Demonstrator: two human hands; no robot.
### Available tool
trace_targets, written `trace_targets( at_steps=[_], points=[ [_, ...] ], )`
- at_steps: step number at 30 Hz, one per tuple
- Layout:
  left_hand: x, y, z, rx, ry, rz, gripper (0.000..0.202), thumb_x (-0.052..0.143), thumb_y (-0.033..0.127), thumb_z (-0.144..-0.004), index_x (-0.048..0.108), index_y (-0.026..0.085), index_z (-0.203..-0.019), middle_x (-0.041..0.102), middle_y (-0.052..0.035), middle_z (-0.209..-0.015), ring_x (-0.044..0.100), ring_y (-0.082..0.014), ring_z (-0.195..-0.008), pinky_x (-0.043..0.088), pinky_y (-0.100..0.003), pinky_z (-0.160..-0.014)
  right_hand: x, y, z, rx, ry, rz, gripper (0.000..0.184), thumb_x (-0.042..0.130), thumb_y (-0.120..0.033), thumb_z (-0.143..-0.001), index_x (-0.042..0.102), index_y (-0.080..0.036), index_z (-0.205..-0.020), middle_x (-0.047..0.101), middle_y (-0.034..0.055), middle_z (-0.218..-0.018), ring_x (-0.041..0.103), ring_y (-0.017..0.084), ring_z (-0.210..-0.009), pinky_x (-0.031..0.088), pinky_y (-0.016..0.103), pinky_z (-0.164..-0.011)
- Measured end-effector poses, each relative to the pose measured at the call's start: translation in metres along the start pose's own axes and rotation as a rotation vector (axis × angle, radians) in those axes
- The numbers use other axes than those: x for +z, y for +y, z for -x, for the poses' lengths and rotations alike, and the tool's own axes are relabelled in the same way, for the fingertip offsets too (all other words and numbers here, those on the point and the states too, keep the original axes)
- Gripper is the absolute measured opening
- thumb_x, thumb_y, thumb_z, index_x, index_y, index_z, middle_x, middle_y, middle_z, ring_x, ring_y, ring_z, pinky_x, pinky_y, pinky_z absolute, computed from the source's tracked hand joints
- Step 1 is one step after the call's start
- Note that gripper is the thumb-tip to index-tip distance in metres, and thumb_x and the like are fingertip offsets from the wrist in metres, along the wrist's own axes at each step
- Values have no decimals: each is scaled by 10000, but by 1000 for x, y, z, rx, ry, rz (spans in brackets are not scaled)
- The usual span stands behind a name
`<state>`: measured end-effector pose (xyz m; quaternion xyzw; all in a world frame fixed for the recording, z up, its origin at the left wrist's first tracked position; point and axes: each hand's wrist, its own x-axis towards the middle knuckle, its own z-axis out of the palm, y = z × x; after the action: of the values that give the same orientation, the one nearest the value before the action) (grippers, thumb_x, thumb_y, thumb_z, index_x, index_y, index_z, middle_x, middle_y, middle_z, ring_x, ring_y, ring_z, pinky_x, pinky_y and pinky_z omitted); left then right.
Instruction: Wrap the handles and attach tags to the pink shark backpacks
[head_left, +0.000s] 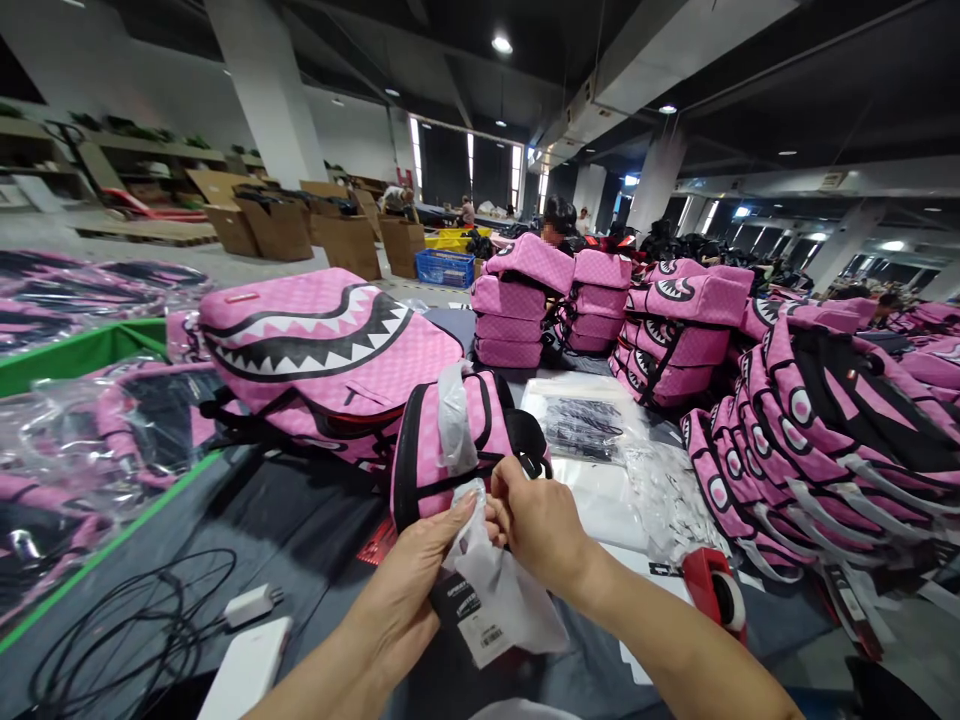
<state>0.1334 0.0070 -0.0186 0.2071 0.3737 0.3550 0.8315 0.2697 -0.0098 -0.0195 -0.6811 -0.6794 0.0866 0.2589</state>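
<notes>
My left hand [416, 560] pinches the upper edge of a thin white plastic bag [517, 600] between thumb and fingers. Close beside it, my right hand [544, 520] has its fingertips closed at the same bag's top; exactly what they grip is hidden. A black hang tag with a white barcode label [481, 625] hangs by the bag below my hands. Just beyond them lies a small pink bag [427, 450] with black trim, its handle wrapped in whitish film [454, 420]. Behind it, a large pink backpack [300, 340] with a shark-mouth print lies on the dark table.
Stacked pink bags [510, 310] stand at the back, more backpacks [810, 430] at right. Clear plastic bags [592, 420] and a red tape dispenser [712, 590] lie right of my hands. A white power bank [247, 670] and black cable [150, 620] lie left, near a green-edged bin [135, 345].
</notes>
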Motion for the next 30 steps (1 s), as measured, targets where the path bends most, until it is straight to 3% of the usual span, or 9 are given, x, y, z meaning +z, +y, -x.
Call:
trace_targets(
  at_steps=[4, 7, 10, 13, 16, 19, 22, 25, 30],
  points=[
    [3, 4, 6, -68, -11, -84, 327, 573, 205, -972, 720, 62, -717, 709, -111, -624, 669, -167, -496, 589, -253, -526, -4, -3, -1, 30, -8, 90, 192, 716, -162, -769, 593, -235, -897, 557, -7, -552, 587, 221, -561, 321, 295, -594],
    [0, 3, 7, -80, -36, -117, 319, 589, 240, -968, 726, 60, -743, 724, -130, -645, 677, -184, -500, 593, -274, -527, -11, 1, 5, 34, -58, -217, 42, 646, -254, -870, 633, -229, -839, 598, -6, -600, 572, 167, -547, 348, 266, -581],
    [-2, -1, 5, -101, -7, -106, 334, 609, 303, -964, 726, 54, -775, 731, -153, -644, 677, -203, -476, 592, -296, -501, -14, 6, 12, 119, -354, -848, 208, 588, -395, -902, 660, -200, -889, 568, -41, -581, 422, 75, -402, 301, 215, -477],
    [-2, -3, 5, -107, 38, -10, 312, 633, 294, -952, 707, 61, -758, 719, -135, -613, 669, -192, -456, 594, -289, -493, -10, 9, 12, 259, -611, -1336, 251, 699, -378, -752, 624, -174, -877, 492, -96, -497, 246, 20, -340, 181, 180, -398],
    [-3, -3, 4, -132, 62, 29, 359, 646, 333, -944, 674, 81, -690, 669, -102, -541, 629, -173, -412, 565, -269, -451, -8, 10, 4, 268, -790, -1503, 223, 677, -317, -696, 592, -178, -849, 437, -124, -406, 174, 19, -310, 113, 176, -360],
    [-6, -2, 2, -141, 37, -51, 403, 645, 401, -939, 684, 80, -698, 667, -106, -560, 616, -163, -431, 555, -264, -473, -12, 14, -2, 195, -902, -1407, 322, 609, -379, -763, 649, -154, -989, 429, -123, -377, 161, 32, -277, 126, 177, -339],
    [-9, -4, 2, 51, -47, -235, 443, 702, 527, -866, 718, 96, -759, 702, -107, -665, 654, -181, -561, 555, -263, -563, -17, 23, 2, 89, -704, -1035, 458, 589, -483, -852, 677, -135, -1137, 489, -84, -429, 333, 63, -284, 198, 183, -344],
    [-14, -6, 12, 506, 21, -655, 433, 709, 603, -817, 718, 177, -737, 686, -49, -668, 623, -176, -607, 496, -235, -581, -15, 47, 19, 18, -317, -724, 454, 590, -535, -900, 717, -160, -1121, 468, -64, -456, 462, 100, -363, 309, 202, -408],
    [-32, 18, 41, 1144, 169, -1081, 330, 762, 412, -810, 782, 266, -1106, 793, -79, -1056, 720, -257, -975, 515, -275, -929, 30, 114, 56, 222, -25, -666, 446, 580, -611, -857, 747, -206, -939, 422, -46, -448, 439, 137, -383, 341, 258, -438]
  ],
)
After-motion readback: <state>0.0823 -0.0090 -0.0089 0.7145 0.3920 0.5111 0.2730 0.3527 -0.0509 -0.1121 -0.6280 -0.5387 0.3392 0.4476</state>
